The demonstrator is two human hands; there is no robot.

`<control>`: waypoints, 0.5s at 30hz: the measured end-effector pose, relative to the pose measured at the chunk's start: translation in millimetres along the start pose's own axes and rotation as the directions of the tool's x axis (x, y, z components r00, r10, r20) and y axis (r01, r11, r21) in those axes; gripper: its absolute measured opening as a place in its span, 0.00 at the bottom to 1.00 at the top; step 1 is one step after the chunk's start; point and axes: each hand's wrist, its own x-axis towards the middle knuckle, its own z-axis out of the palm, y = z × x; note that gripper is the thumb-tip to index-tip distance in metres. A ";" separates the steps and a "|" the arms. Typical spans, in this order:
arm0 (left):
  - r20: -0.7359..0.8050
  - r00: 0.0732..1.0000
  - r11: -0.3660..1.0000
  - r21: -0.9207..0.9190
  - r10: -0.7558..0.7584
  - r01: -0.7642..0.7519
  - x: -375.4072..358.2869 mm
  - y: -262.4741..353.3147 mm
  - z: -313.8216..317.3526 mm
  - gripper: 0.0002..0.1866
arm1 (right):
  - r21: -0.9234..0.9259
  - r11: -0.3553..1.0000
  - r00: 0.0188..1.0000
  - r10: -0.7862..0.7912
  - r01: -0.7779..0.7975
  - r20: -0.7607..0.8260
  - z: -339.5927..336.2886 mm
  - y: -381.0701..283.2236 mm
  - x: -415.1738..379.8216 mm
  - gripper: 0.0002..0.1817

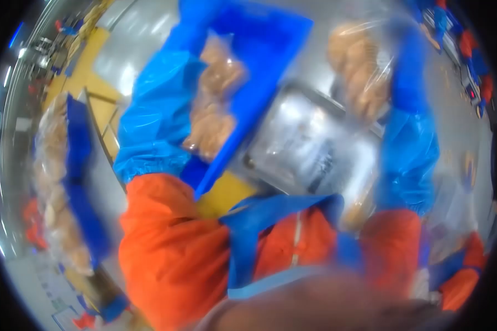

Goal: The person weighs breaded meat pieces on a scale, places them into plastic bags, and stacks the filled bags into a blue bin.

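Observation:
My left arm, in a blue sleeve cover, reaches up along a blue tray [265,60]. My left hand [199,14] is by the tray's upper left side, its fingers hidden at the frame's edge. A clear bag of tan meat-like pieces [212,105] lies in the tray. On the other side my right hand [408,60], smeared by motion, is right beside another clear bag of tan pieces [359,66]; I cannot tell whether it grips the bag. Below that bag is a shiny metal tray [309,138].
A long clear bag of pale pieces [58,187] lies along a blue tray [85,176] at the left. Yellow surfaces [88,60] stand behind it. People in orange and blue [461,276] are at the lower right, with others along the far right edge.

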 end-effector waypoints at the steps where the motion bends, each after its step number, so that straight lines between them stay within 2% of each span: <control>1: 0.003 0.993 0.984 0.135 -0.121 0.119 -12.9 -51.7 -0.7 0.28 | 0.033 0.999 1.000 -0.018 0.018 0.014 19.2 -15.4 6.7 0.11; 3: -0.027 0.949 0.889 0.342 -0.315 0.305 -50.2 -142.7 13.6 0.33 | 0.081 0.996 0.998 -0.050 0.047 0.036 55.3 -43.1 8.5 0.12; 4: -0.053 0.923 0.846 0.381 -0.382 0.372 -66.8 -176.6 27.2 0.36 | 0.109 0.992 0.996 -0.070 0.064 0.048 75.5 -59.5 10.7 0.12; 6: -0.090 0.886 0.808 0.376 -0.456 0.454 -84.5 -208.0 44.7 0.41 | 0.154 0.983 0.991 -0.109 0.097 0.077 107.9 -90.3 11.1 0.12; 7: -0.074 0.875 0.793 0.392 -0.479 0.467 -85.0 -218.8 48.7 0.40 | 0.175 0.978 0.986 -0.130 0.111 0.102 123.0 -102.7 9.8 0.12; 10: 0.026 0.895 0.838 0.362 -0.446 0.407 -73.5 -216.5 36.9 0.36 | 0.233 0.965 0.956 -0.180 0.125 0.232 163.6 -135.1 -10.2 0.12; 12: 0.093 0.907 0.874 0.324 -0.411 0.363 -70.5 -209.8 38.2 0.33 | 0.257 0.960 0.900 -0.208 0.113 0.382 186.8 -134.8 -33.9 0.12; 14: 0.164 0.920 0.913 0.270 -0.356 0.306 -73.7 -197.6 35.1 0.30 | 0.269 0.956 0.787 -0.257 0.120 0.561 207.2 -127.2 -77.6 0.12; 15: 0.206 0.923 0.932 0.240 -0.324 0.273 -76.4 -190.3 33.3 0.29 | 0.280 0.950 0.697 -0.294 0.138 0.654 218.8 -122.0 -106.1 0.12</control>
